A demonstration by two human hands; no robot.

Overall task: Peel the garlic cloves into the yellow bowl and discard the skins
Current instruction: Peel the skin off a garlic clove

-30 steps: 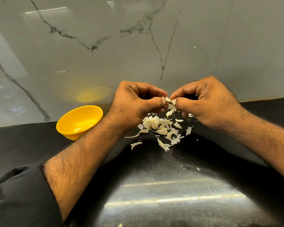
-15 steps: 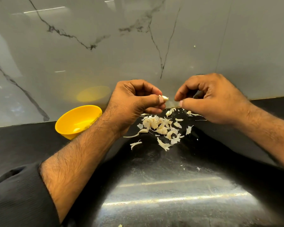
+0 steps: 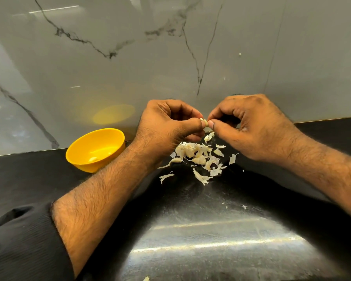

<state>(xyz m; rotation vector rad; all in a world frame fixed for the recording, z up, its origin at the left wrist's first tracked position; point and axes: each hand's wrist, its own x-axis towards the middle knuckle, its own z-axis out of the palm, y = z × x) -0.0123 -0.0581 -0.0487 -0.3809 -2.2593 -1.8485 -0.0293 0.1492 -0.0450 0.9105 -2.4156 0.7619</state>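
Left hand [image 3: 170, 126] and right hand [image 3: 249, 126], fingers curled, meet above the black tabletop [image 3: 190, 230]; each pinches one end of a small garlic clove [image 3: 204, 121] between thumb and forefinger. Directly below lies a heap of garlic skins [image 3: 199, 157]. The yellow bowl [image 3: 95, 150], left of the hands near the marble wall [image 3: 170, 57], holds peeled cloves [image 3: 93, 158].
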